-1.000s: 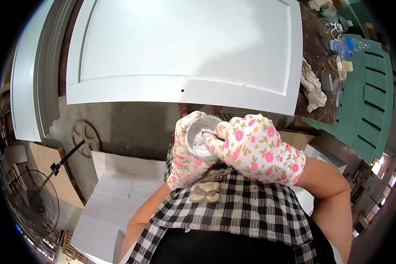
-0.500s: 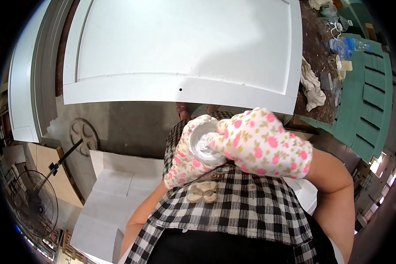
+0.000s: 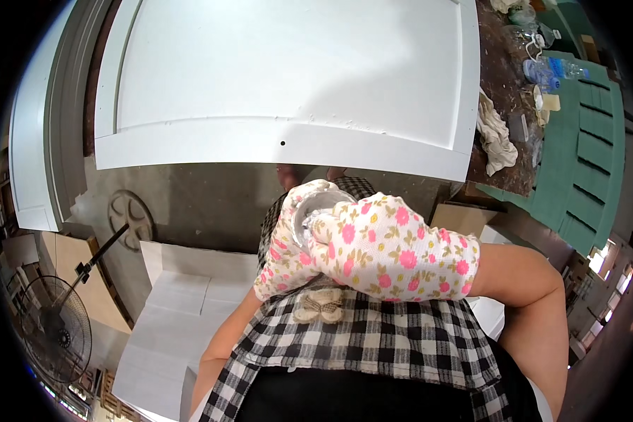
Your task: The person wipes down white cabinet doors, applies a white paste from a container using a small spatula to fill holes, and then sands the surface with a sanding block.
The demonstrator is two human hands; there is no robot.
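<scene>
Head view: small round tin (image 3: 315,207) held against chest, cupped in left hand (image 3: 288,257), floral glove closed round it. Right hand (image 3: 394,257) clamped over rim, rotated flatter than half second earlier; likely lid being twisted, contact hidden. White door panel (image 3: 295,77) lying beyond, untouched.

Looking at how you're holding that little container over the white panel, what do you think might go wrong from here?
1. Both hands, the left hand and right hand, wear floral cloth gloves; the small white-smeared container might slip between them.
2. It sits close to the checked shirt, so its contents could mark the fabric.
3. The white door panel lies just ahead; a drip might spot it.
</scene>
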